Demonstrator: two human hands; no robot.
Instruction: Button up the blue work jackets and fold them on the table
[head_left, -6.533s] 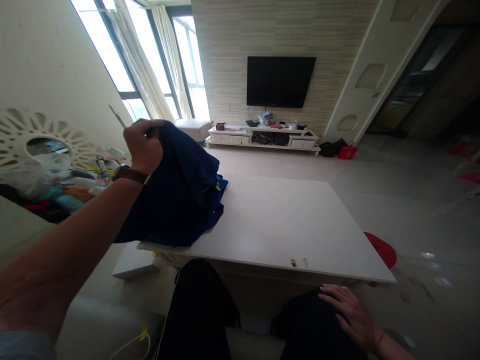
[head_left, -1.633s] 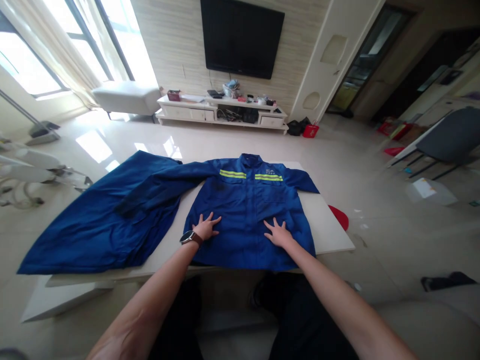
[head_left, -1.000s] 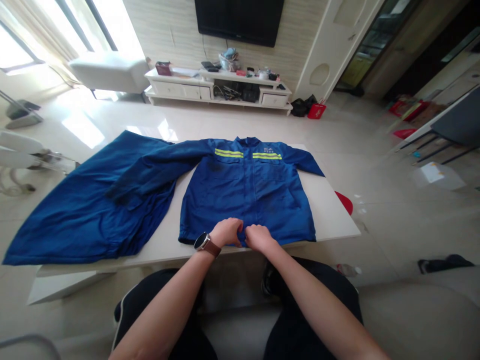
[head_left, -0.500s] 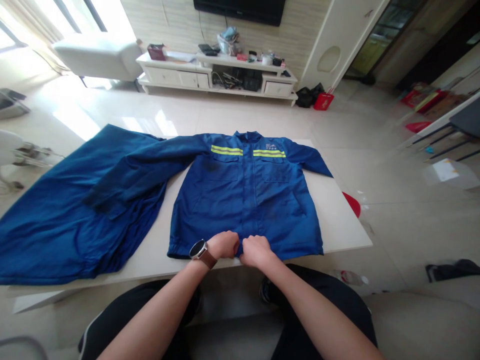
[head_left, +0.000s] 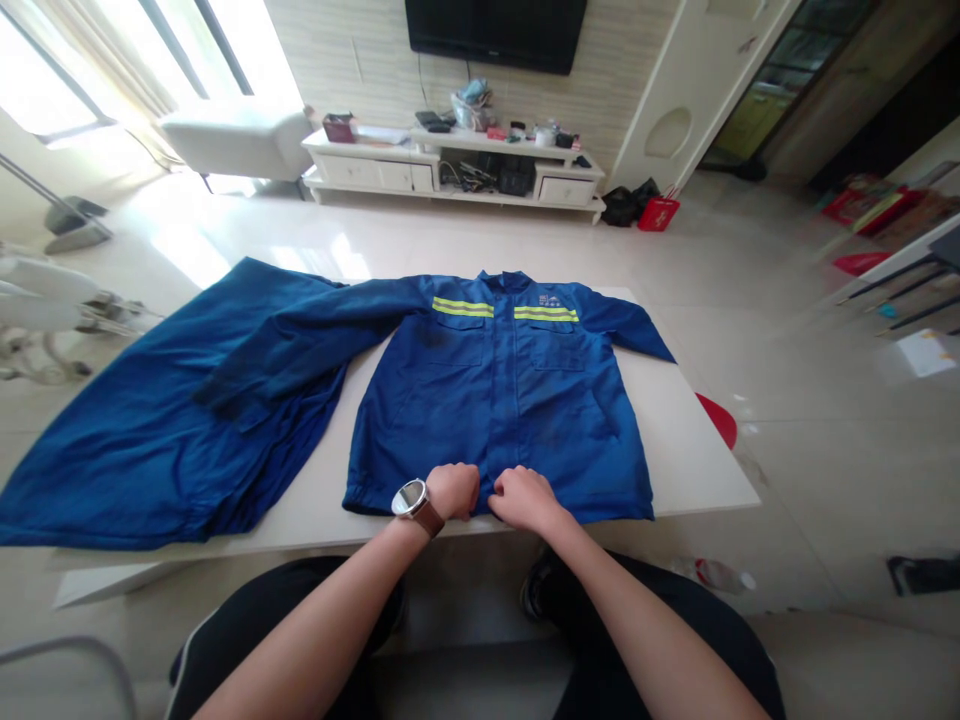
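A blue work jacket (head_left: pixel 517 400) with yellow-grey reflective stripes lies front up on a white table (head_left: pixel 705 455), its collar away from me. My left hand (head_left: pixel 455 491), with a watch (head_left: pixel 410 498) on the wrist, is closed on the bottom hem just left of the front opening. Just right of it, my right hand (head_left: pixel 525 498) has its fingers curled at the hem beside the opening. The jacket's sleeve on the left rests over a second blue garment (head_left: pixel 150 430), which is spread at the table's left side.
A white TV cabinet (head_left: pixel 367 172) with small items stands by the far wall under a television (head_left: pixel 495 32). On the floor are a red bag (head_left: pixel 660 212) and a plastic bottle (head_left: pixel 724 576). A grey bench (head_left: pixel 236 140) is by the window.
The view has shifted slightly, so the scene sits lower and farther right. My right hand has moved slightly away from my left, and its fingers look a little looser.
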